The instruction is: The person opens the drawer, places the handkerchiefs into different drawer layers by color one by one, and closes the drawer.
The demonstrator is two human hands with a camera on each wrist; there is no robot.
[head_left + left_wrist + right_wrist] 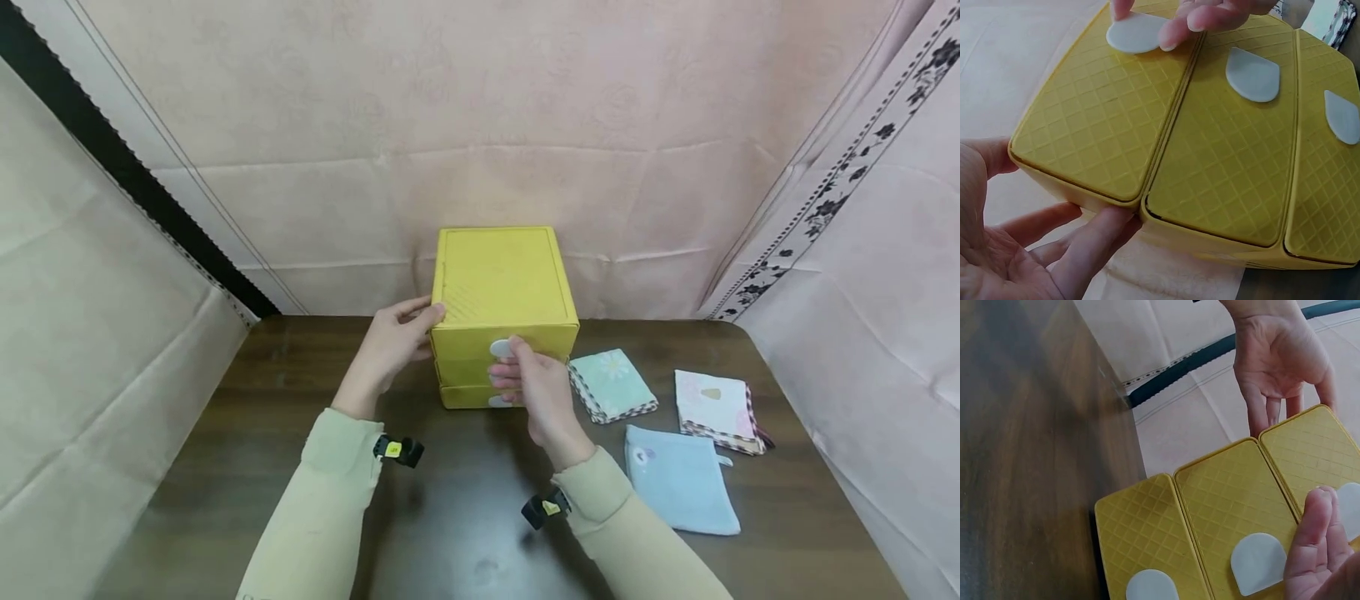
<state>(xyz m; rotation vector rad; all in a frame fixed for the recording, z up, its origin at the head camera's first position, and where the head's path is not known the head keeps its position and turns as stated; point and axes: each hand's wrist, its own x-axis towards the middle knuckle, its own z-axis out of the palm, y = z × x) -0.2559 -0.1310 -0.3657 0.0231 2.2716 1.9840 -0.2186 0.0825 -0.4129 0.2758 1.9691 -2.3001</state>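
A small yellow drawer box (498, 275) stands at the back of the table, its lattice-patterned drawer fronts (1216, 144) stacked three high. Each front carries a white rounded tab. My left hand (388, 343) holds the box at its upper left, thumb at the top edge and fingers along the side wall. At the top drawer, my right hand (542, 393) pinches the white tab (1132, 36) between thumb and fingers. The top drawer front lies flush with the others in the left wrist view.
Right of the box lie a folded mint cloth (613, 383), a folded white cloth (712, 404) with a checked edge and a light blue cloth (678, 483). Pale fabric walls (465, 108) enclose the brown wooden table (457, 533) at the back and sides.
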